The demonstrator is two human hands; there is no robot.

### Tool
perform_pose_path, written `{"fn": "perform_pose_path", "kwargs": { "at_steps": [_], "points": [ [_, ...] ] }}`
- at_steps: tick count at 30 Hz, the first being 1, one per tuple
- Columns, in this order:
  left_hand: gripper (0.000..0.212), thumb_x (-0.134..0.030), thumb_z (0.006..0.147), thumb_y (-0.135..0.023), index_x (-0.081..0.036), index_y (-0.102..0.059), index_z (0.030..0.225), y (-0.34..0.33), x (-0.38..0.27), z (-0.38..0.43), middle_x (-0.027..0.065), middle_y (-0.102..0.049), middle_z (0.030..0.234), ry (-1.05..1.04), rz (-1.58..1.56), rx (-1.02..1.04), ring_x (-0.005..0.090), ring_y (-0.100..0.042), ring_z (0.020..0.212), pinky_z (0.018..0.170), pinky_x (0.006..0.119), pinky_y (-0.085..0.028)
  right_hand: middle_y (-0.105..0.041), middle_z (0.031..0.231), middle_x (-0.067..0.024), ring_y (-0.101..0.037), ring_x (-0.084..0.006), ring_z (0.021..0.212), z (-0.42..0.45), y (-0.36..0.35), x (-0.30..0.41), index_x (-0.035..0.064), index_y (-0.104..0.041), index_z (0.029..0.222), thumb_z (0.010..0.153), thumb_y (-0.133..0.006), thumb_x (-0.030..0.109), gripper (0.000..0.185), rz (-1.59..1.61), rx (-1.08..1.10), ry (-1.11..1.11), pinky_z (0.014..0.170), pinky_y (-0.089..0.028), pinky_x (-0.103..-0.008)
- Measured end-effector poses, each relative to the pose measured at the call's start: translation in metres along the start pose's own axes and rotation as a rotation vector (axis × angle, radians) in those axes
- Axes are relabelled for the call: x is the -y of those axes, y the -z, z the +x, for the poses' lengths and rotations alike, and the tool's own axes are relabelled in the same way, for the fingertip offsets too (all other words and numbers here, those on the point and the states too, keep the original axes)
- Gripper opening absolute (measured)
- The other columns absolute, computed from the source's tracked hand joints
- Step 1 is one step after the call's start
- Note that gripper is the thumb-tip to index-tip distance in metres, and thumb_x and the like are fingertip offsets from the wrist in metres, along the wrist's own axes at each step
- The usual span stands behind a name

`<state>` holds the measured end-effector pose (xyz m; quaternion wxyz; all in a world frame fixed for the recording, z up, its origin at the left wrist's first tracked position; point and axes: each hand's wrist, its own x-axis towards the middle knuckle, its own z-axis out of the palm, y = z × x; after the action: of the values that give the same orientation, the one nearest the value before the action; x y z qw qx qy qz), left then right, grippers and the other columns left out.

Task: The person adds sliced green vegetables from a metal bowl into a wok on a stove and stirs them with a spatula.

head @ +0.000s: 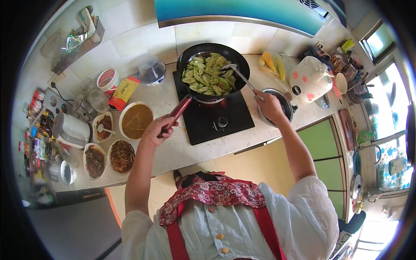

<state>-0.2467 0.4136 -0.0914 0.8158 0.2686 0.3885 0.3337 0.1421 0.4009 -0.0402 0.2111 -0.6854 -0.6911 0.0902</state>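
My left hand [161,129] is closed round the dark red handle of a black wok [243,85], which sits over a burner on a black glass gas hob [208,126]. Sliced green vegetables [208,76] lie in the wok. My right hand [269,105] grips the shaft of a metal spatula [244,79]; its head rests among the slices at the wok's right side. Below that hand, partly covered by it, a metal pot [286,104] stands on the counter. A round control knob [222,122] is on the hob's front part.
Left on the counter are a bowl of brown soup [136,120], several plates of cooked food [122,156], an electric kettle [71,130] and seasoning jars. At the right stand a white rice cooker [310,78] and bagged corn [273,65]. A range hood [237,13] hangs above.
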Motion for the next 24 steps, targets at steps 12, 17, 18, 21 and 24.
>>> {"fn": "perform_pose_path", "kwargs": {
  "at_steps": [12,17,18,21,24],
  "points": [
    [0.028,-0.018,0.082,-0.056,-0.004,-0.048,0.105,0.009,-0.006,-0.01,0.008,-0.056,0.077,-0.02,0.04,-0.061,0.0048,-0.044,0.048,0.034,0.013,-0.029,-0.06,0.086,-0.0194,-0.056,-0.0362,0.083,-0.004,-0.012,0.025,0.0144,-0.058,0.106,0.082,-0.05,0.027,0.028,0.042,0.109,0.008,0.071,-0.045,-0.0406],
    [0.028,-0.018,0.082,-0.055,-0.004,-0.048,0.105,0.016,0.003,-0.006,0.0084,-0.057,0.079,-0.024,-0.007,-0.077,0.0055,-0.045,0.049,0.034,0.013,-0.031,-0.058,0.081,-0.0227,-0.059,-0.0348,0.076,0.006,-0.028,0.043,0.0115,-0.055,0.11,0.083,-0.05,0.023,0.029,0.201,-0.012,-0.114,0.065,-0.046,-0.038],
    [0.027,-0.018,0.083,-0.055,-0.005,-0.048,0.105,0.012,0.002,-0.002,0.0093,-0.057,0.08,-0.023,-0.011,-0.08,0.0061,-0.046,0.049,0.034,0.014,-0.032,-0.059,0.081,-0.0215,-0.059,-0.0354,0.074,0.008,-0.045,0.031,0.0126,-0.053,0.112,0.084,-0.047,0.024,0.031,0.158,-0.044,-0.074,0.064,-0.046,-0.0401],
    [0.03,-0.021,0.085,-0.052,-0.004,-0.047,0.109,0.029,0.005,0.004,0.0147,-0.058,0.092,-0.005,-0.052,-0.091,0.0094,-0.053,0.055,0.035,0.015,-0.037,-0.061,0.081,-0.0177,-0.059,-0.0349,0.073,0.011,-0.087,0.031,0.0131,-0.049,0.112,0.082,-0.042,0.024,0.032,0.041,0.083,-0.074,0.061,-0.047,-0.0452],
    [0.043,-0.029,0.088,-0.046,0.001,-0.042,0.117,0.029,0.005,-0.005,0.0208,-0.053,0.107,0.01,-0.264,-0.112,0.0174,-0.059,0.077,0.048,0.019,-0.049,-0.06,0.085,-0.0195,-0.059,-0.0358,0.077,0.009,-0.095,0.051,0.0129,-0.043,0.117,0.081,-0.045,0.024,0.038,0.173,0.16,-0.121,0.065,-0.047,-0.0449]
  ]
}}
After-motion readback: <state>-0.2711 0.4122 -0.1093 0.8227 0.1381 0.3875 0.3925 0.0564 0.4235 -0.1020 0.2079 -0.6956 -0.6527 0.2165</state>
